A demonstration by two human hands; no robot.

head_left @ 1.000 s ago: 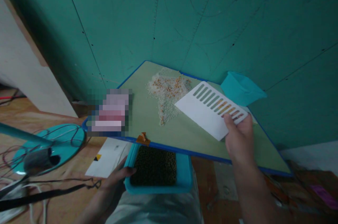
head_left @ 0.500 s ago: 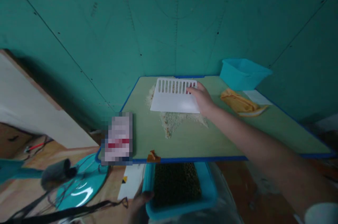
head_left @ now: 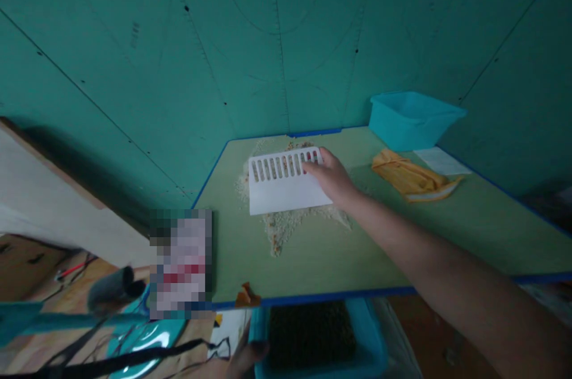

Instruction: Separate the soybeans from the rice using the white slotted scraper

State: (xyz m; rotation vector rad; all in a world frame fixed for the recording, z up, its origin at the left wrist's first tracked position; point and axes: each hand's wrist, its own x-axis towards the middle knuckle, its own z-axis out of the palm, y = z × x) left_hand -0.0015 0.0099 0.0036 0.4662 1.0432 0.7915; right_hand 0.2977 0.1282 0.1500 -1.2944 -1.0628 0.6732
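My right hand (head_left: 333, 181) is closed on the right end of a white plastic sheet (head_left: 286, 195) with a row of slots along its far edge. The thumb lies over the slotted part. It is held above a spread of pale grains (head_left: 283, 227), dotted with orange-brown bits, and hides their middle. Low in the picture, my left hand (head_left: 248, 356) grips the left rim of a blue tub (head_left: 378, 340) below the table's front edge. Dark granular stuff (head_left: 310, 334) fills the tub. The left fingers are mostly hidden and dim.
The pale green table (head_left: 339, 266) has blue edging. On its right lie a yellow cloth (head_left: 411, 176) and a white sheet of paper (head_left: 442, 160), beside a blue bin (head_left: 411, 123). A blurred-out packet (head_left: 185, 266) sits at the left corner. Green wall (head_left: 290, 39) stands behind.
My view has shifted a little. The slotted sheet has come slightly towards me and tilted, so grains behind its far edge now show. My left hand stays on the tub.
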